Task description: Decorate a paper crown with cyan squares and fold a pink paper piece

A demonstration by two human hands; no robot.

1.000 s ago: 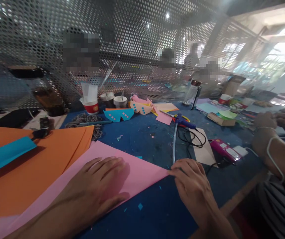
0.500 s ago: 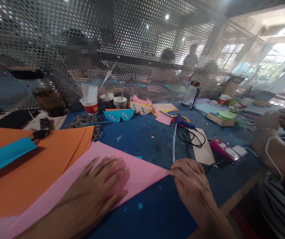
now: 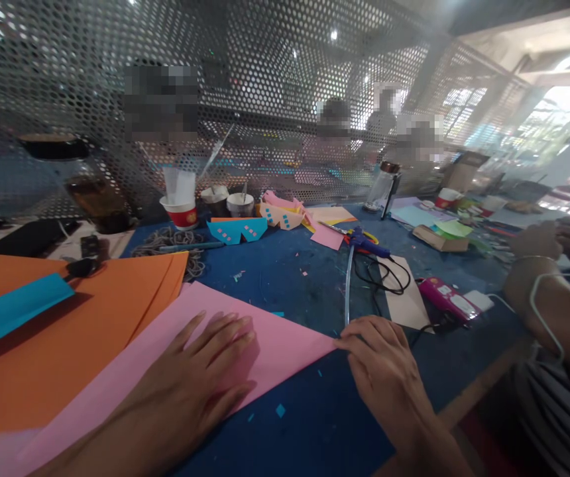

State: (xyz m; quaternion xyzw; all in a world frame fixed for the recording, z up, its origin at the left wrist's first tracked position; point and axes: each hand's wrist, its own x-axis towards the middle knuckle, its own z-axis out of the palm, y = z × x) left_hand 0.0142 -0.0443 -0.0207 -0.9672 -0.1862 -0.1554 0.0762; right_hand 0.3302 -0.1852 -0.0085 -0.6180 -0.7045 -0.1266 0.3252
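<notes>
Pink paper [image 3: 285,344] lies on our blue table [image 3: 315,411], overlapping the orange sheets [image 3: 66,358] to its left; a blue strip [image 3: 16,315] rests on those sheets. On the paper, our left hand [image 3: 210,361] lies spread palm down, flattened and gripping nothing. Beyond the paper's far edge we see a blue cutout [image 3: 225,230] dotted with small squares. At the paper's right tip, our right hand [image 3: 382,364] has its fingers drawn together, pinching the point as far as we can judge. A glue gun [image 3: 372,245] lies past that tip.

We judge the paper already folded, since it narrows to a clean point; what shows of it is bare of any squares. Whether the crease still wants pressing, we cannot tell.

The paper's lower-left end runs under our forearm, so we cannot follow that edge, and our left hand covers its middle. Right of that, our right fingers hide the very tip and the near end of the pale stick [image 3: 348,285] coming from the gun. Well right of the paper, a co-worker's arm [image 3: 546,301] is blurred at the hand.
</notes>
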